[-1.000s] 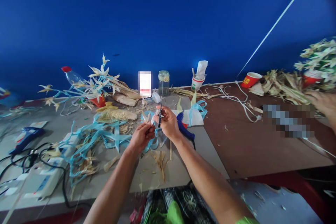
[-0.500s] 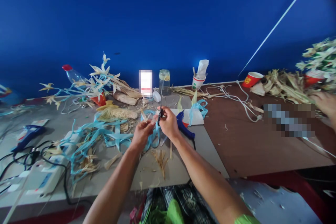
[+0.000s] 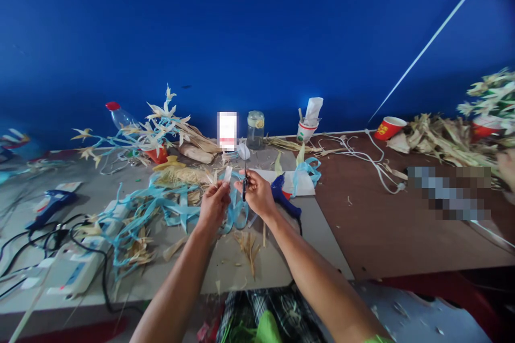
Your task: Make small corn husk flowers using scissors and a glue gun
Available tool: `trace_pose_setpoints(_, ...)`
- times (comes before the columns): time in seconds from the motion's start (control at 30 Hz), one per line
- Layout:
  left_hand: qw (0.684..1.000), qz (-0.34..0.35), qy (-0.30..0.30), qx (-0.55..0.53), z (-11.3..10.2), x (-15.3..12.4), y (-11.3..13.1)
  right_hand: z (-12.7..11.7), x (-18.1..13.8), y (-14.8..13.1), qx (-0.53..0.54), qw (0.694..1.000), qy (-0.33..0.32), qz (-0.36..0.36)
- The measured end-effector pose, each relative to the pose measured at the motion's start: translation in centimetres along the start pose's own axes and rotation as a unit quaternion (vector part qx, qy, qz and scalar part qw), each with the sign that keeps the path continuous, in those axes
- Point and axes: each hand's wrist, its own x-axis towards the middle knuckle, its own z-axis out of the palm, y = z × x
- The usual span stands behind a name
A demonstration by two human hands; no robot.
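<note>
Two Holds: Handling and Pose

The left hand [image 3: 215, 203] pinches a pale strip [image 3: 227, 174] between thumb and fingers, free end upward. The strip should be light, thin and flexible, liable to crease or tear; hold near its lower end, leaving the upper part exposed. The right hand [image 3: 257, 193] grips scissors [image 3: 244, 187], blades pointing away, just beside the strip. Both forearms [image 3: 183, 273] converge forward above the desk [image 3: 314, 225]. Outward right, a blue glue gun [image 3: 290, 207] lies near the right hand.
</note>
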Motion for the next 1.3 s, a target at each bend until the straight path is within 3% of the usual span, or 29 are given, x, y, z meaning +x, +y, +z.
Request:
trace_pose_setpoints(0.2, 0.999, -0.011, -0.045, 0.024, 0.1, -0.1, -0.4, -0.3, 0.6, -0.2, 0.046, 0.998, 0.029, 0.020)
trace_pose_setpoints(0.4, 0.993, -0.040, -0.092, 0.061, 0.0, -0.1, -1.5, -0.4, 0.9, -0.1, 0.022, 0.997, 0.068, 0.012)
trace_pose_setpoints(0.63, 0.997, -0.002, -0.037, 0.067, -0.2, 0.0, -1.6, -1.0, 1.3, 0.7, -0.003, 0.996, 0.087, -0.015)
trace_pose_setpoints(0.97, 0.994, -0.017, -0.086, 0.070, 0.0, -0.2, -1.5, -1.0, 1.3, 0.7, -0.019, 0.992, 0.123, -0.016)
trace_pose_setpoints(1.1, 0.993, -0.024, -0.067, 0.091, 0.2, -0.3, -1.2, -1.0, 1.2, 0.8, -0.025, 0.992, 0.119, -0.021)
trace_pose_setpoints(1.3, 0.999, -0.001, -0.014, 0.031, 0.1, -0.2, -0.7, -0.7, 0.9, 0.9, -0.041, 0.993, 0.103, -0.030)
